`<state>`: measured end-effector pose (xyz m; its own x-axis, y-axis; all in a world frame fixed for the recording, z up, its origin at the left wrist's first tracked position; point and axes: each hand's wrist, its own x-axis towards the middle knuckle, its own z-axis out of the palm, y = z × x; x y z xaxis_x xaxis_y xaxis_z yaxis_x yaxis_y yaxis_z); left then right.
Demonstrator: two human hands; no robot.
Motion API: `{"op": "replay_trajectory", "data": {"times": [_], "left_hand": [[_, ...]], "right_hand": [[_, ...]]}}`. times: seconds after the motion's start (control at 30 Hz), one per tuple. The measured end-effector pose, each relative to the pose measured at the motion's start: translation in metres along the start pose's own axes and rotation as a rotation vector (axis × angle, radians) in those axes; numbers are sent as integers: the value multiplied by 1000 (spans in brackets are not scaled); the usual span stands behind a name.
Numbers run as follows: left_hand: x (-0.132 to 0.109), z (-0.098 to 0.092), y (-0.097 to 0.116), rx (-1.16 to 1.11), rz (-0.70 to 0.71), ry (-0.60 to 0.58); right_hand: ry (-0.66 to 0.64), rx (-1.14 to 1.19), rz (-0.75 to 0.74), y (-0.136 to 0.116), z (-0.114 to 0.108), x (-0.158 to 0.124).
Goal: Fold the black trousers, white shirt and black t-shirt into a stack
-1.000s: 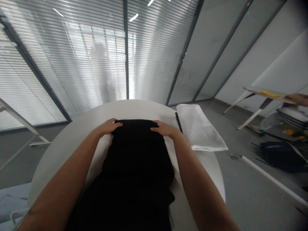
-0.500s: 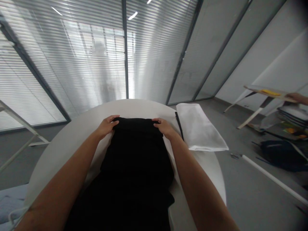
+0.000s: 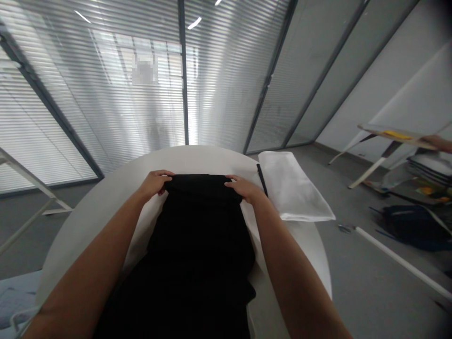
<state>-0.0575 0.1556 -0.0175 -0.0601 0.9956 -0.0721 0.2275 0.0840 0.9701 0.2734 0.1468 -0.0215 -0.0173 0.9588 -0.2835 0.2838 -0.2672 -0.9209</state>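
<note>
A black garment (image 3: 201, 245) lies lengthwise on the white round table (image 3: 95, 226), running from the near edge towards the far side. Its exact kind does not show. My left hand (image 3: 155, 183) grips the far left corner of the cloth, thumb and fingers closed on it. At the far right corner, my right hand (image 3: 243, 187) holds the cloth the same way. Between the two hands the far end is stretched straight, with a folded band across it.
Right of my right hand lies a folded white cloth (image 3: 293, 188), beside a thin black strip (image 3: 262, 180). A wooden-topped table (image 3: 381, 132) stands at the far right, with another person's hand (image 3: 438, 142) near it. A dark bag (image 3: 413, 226) and a white pole (image 3: 399, 259) are on the floor.
The garment's far edge has turned towards me slightly, and the folded band between my hands looks deeper. Both hands keep their hold and have shifted only a little.
</note>
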Motion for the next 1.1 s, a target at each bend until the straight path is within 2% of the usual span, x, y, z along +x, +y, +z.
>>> {"op": "replay_trajectory", "data": {"times": [0.1, 0.17, 0.27, 0.33, 0.47, 0.57, 0.7, 0.77, 0.9, 1.0, 1.1], "left_hand": [[0, 4, 1, -219, -8, -32], [0, 6, 0, -321, -64, -71], [-1, 7, -2, -348, -186, -137], [-2, 6, -2, -342, -213, -176], [-6, 1, 8, -291, -184, -139], [-6, -1, 17, -291, -153, -78], [-5, 5, 11, -391, 38, -71], [-3, 12, 0, -357, 68, -41], [1, 20, -21, -168, 12, 17], [2, 17, -23, -121, 12, -2], [2, 12, -19, -163, 111, -42]], "right_hand": [[-93, 13, -40, -5, -2, -6], [-134, 42, -96, -6, -3, -7], [-148, 4, -150, -2, -4, -5], [-128, -62, -167, 1, -5, -3], [-96, -148, -198, 1, -9, -3], [-106, -91, -275, -4, -13, -3], [-108, 51, -368, -5, -18, -1], [-88, 26, -311, -3, -18, 0], [18, -185, -119, 4, -12, 1], [52, -222, -152, 5, -11, 4], [108, -247, -137, 4, -13, 11]]}}
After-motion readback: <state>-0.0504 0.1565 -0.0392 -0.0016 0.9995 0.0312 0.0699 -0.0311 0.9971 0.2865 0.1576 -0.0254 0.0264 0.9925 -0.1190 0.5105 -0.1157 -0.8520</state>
